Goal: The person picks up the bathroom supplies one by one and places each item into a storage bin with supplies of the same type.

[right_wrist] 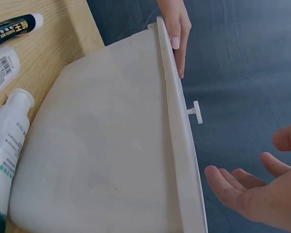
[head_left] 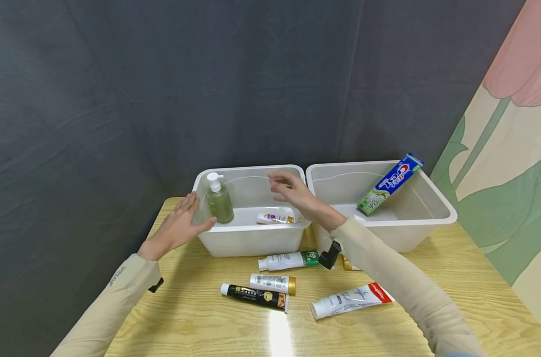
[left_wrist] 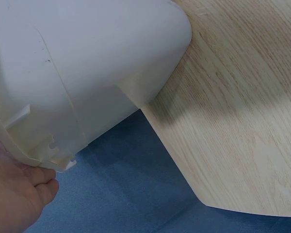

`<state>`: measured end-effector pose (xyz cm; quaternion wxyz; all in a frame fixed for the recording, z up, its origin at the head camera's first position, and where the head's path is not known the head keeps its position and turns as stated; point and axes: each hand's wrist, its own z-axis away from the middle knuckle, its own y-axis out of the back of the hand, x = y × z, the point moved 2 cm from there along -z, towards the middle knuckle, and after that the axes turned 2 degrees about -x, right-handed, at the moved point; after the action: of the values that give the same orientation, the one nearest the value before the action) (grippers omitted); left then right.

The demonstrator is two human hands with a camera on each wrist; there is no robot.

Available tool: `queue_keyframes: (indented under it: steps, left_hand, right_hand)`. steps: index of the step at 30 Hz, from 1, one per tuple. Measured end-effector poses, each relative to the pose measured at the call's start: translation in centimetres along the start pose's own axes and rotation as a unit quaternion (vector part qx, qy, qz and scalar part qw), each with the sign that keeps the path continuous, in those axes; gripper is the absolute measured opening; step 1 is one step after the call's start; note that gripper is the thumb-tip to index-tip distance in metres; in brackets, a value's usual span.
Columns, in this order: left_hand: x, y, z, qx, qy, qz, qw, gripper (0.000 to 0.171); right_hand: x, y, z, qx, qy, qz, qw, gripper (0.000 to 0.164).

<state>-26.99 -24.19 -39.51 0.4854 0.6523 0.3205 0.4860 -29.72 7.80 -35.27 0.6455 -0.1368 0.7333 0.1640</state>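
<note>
My left hand (head_left: 178, 224) rests on the left rim of the left-hand white bin (head_left: 248, 243), thumb spread toward its front corner. In the left wrist view, part of that hand (left_wrist: 19, 194) shows beside the rim. Over the right side of this bin hovers my right hand (head_left: 297, 193), fingers loosely bent and holding nothing. The right wrist view shows that hand (right_wrist: 262, 189) apart from the rim. Inside the bin stand a green pump bottle (head_left: 220, 204) with a white pump and, lying flat, a small white tube (head_left: 275, 218) with a gold cap.
A second white bin (head_left: 413, 229) holds a leaning Crest toothpaste box (head_left: 390, 184). On the wooden table (head_left: 199, 322) lie a white-green tube (head_left: 288, 261), a gold-capped tube (head_left: 270, 282), a black tube (head_left: 254, 296) and a Colgate tube (head_left: 348, 301). A dark curtain (head_left: 252, 89) hangs behind.
</note>
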Motion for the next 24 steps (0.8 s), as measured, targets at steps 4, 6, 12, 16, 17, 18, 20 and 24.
queue_keyframes:
  steps: [4, 6, 12, 16, 17, 18, 20, 24]
  left_hand:
    - [0.0, 0.0, -0.1, 0.000, -0.002, 0.001, 1.0000, 0.099]
    - [0.0, 0.0, -0.1, 0.000, -0.003, 0.001, 1.0000, 0.099]
    - [0.0, 0.0, -0.1, 0.000, -0.002, 0.002, 1.0000, 0.099]
    - [0.0, -0.1, -0.1, -0.001, -0.002, -0.001, 1.0000, 0.099]
    - [0.0, -0.1, -0.1, -0.002, -0.002, -0.002, 1.0000, 0.099]
    - [0.0, 0.0, -0.1, -0.002, -0.002, -0.002, 1.0000, 0.099]
    - [0.0, 0.0, -0.1, -0.001, -0.002, -0.002, 1.0000, 0.099]
    - [0.0, 0.0, 0.0, -0.001, -0.001, 0.001, 1.0000, 0.099]
  right_hand:
    - [-0.2, 0.1, 0.8, -0.012, 0.012, 0.012, 1.000, 0.040]
    - [-0.3, 0.1, 1.2, -0.017, 0.014, 0.015, 1.000, 0.040]
    - [-0.6, -0.1, 2.1, -0.030, 0.018, 0.010, 0.999, 0.041]
    - [-0.8, -0.1, 2.9, -0.042, 0.033, 0.022, 0.998, 0.039]
    - [-0.8, -0.1, 3.1, -0.046, 0.038, 0.027, 0.998, 0.039]
    - [-0.8, 0.0, 3.2, -0.049, 0.043, 0.032, 0.997, 0.039]
    - [-0.8, 0.0, 3.5, -0.056, 0.053, 0.036, 0.996, 0.039]
    - [-0.8, -0.1, 4.2, -0.070, 0.061, 0.040, 0.995, 0.038]
